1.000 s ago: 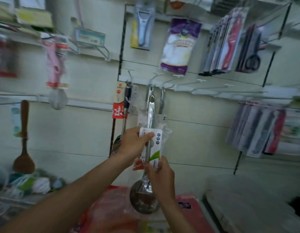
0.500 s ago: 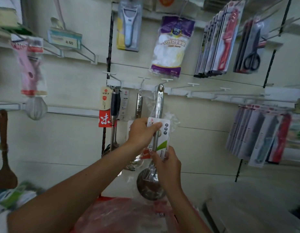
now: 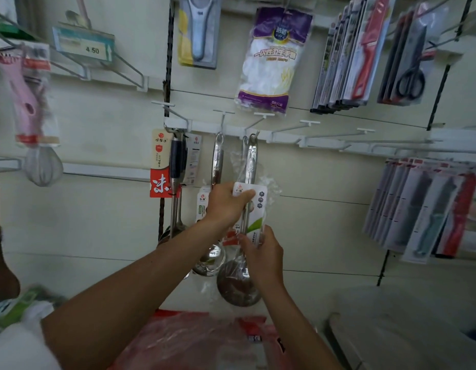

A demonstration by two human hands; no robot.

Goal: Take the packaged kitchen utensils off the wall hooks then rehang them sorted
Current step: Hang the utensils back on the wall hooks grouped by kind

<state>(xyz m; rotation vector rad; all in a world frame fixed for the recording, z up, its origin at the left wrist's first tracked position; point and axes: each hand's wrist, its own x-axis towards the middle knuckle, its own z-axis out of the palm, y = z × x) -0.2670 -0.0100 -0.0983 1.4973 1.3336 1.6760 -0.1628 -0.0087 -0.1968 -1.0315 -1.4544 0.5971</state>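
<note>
Packaged ladle [image 3: 250, 161], steel in a clear wrapper with a white-and-green card, stands upright at the centre of the frame. Its handle top is level with a white wall hook [image 3: 259, 115] on the rail, and its bowl hangs low. Your left hand [image 3: 226, 206] grips the top of the card, fingers curled round it. Your right hand [image 3: 262, 252] pinches the card's lower edge together with the handle. A second ladle [image 3: 216, 161] hangs just beside it on the left, and a dark-handled utensil [image 3: 176, 161] with a red card hangs further left. You cannot tell whether the handle's hole is on the hook. This looks like the hanging step of the sort. The next move calls for seating the hole fully over the prong, then easing both hands off without setting the ladle swinging.
</note>
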